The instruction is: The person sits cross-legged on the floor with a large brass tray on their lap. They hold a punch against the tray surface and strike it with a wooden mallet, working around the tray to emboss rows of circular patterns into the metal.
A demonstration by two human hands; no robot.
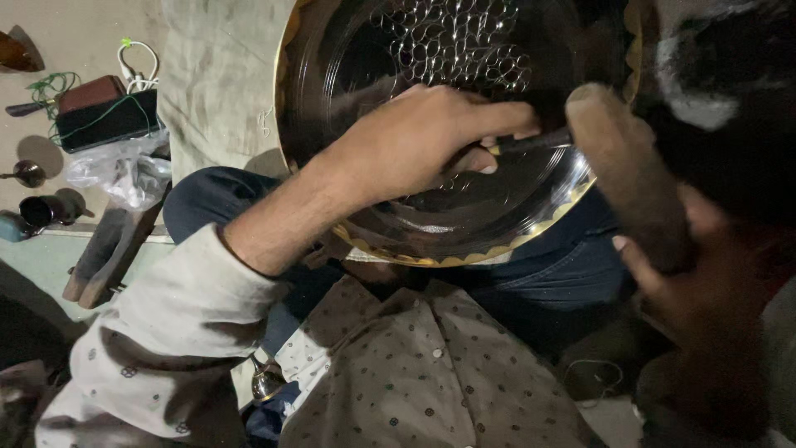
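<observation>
Brass, scallop-edged, the big engraved tray (464, 241) leans on the person's lap, its rim close against the wall. The left hand (423, 141) is clamped on a thin chisel (535, 143) touching the tray; the right hand (696, 282) is wrapped round a wooden mallet (622, 166) just beside it.

A large round metal plate (464, 207) is dark and glossy, with a gold scalloped rim and a silvery engraved pattern of small looping ovals near its top. The person's shirt (431, 382) is pale beige scattered with small dark dots, worn over dark blue trousers (539, 282), and the wooden mallet (626, 174) is dull brown. On the beige floor (75, 33) lie a black box (108, 120) with a reddish-brown top, green and white cables (137, 70), and a clear plastic bag (124, 174).
</observation>
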